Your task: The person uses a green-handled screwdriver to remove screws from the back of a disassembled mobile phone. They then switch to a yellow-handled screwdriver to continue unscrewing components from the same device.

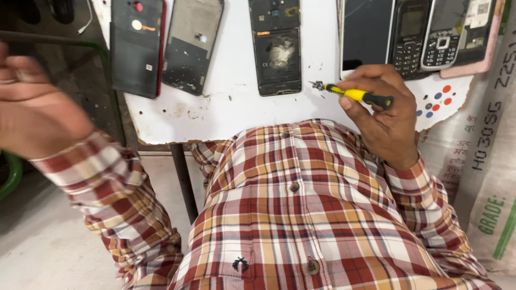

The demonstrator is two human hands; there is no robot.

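Here the right hand [379, 115] grips a yellow screwdriver [352, 94] lying crosswise, tip pointing left toward the opened phone [277, 48] on the worktop [231, 107]; the left hand [37, 107], empty and open, is raised well apart.

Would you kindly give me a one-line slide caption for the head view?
Right hand grips a yellow screwdriver over a white table of opened phones; left hand raised, blurred.

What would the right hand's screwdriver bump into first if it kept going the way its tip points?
Probably the opened black phone. The right hand holds the yellow screwdriver with its tip aimed left, toward that phone's lower corner, though height above the white table is unclear.
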